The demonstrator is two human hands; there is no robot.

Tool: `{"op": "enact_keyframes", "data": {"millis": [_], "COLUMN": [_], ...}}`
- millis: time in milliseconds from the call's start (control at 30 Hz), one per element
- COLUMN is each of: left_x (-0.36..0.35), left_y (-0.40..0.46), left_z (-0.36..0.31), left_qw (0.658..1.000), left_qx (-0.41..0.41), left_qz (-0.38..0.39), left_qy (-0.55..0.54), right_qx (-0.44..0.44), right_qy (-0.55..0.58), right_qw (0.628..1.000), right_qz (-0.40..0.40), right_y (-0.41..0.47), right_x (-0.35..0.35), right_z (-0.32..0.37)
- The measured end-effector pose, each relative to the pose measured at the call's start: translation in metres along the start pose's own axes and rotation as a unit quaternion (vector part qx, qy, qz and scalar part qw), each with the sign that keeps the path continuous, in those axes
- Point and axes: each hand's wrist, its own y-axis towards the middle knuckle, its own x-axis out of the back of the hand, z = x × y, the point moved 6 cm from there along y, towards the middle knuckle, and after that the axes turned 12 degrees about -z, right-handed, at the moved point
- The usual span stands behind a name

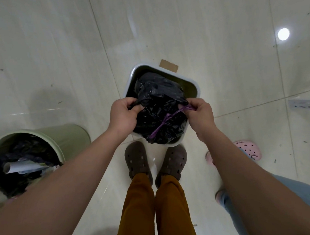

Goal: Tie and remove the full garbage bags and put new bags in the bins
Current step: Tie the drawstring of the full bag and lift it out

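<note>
My left hand (122,113) pinches a twisted corner of the black bag (158,106); my right hand (199,115) grips its purple drawstring (166,120) above the bin (133,73).

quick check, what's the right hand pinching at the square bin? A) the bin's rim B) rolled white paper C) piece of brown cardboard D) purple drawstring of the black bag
D: the right hand pinches the thin purple drawstring, which runs down across the black plastic garbage bag sitting in the white square bin, while the left hand grips a gathered corner of the bag.
</note>
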Motion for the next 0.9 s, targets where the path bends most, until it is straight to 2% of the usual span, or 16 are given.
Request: {"op": "enact_keyframes", "data": {"millis": [267,400,633,767,900], "left_x": [0.023,0.030,0.035,0.039,0.040], "left_y": [-0.030,-0.044,-0.066,-0.068,-0.068], "left_z": [-0.021,-0.034,-0.051,-0.053,-0.049], "left_qw": [0.998,0.996,0.991,0.991,0.991], "left_qx": [0.004,0.005,0.033,0.043,0.057], "left_qz": [0.021,0.032,0.042,0.037,0.027], "left_qy": [-0.056,-0.078,-0.126,-0.123,-0.114], "right_qx": [-0.012,-0.035,-0.024,-0.068,-0.142], "right_qy": [0.032,0.084,0.134,0.155,0.091], "right_qw": [0.999,0.994,0.991,0.985,0.981], "right_qz": [0.035,0.062,0.017,0.030,0.093], "right_y": [-0.022,-0.038,-0.056,-0.065,-0.082], "right_x": [0.020,0.028,0.044,0.052,0.042], "right_z": [0.014,0.023,0.033,0.027,0.006]}}
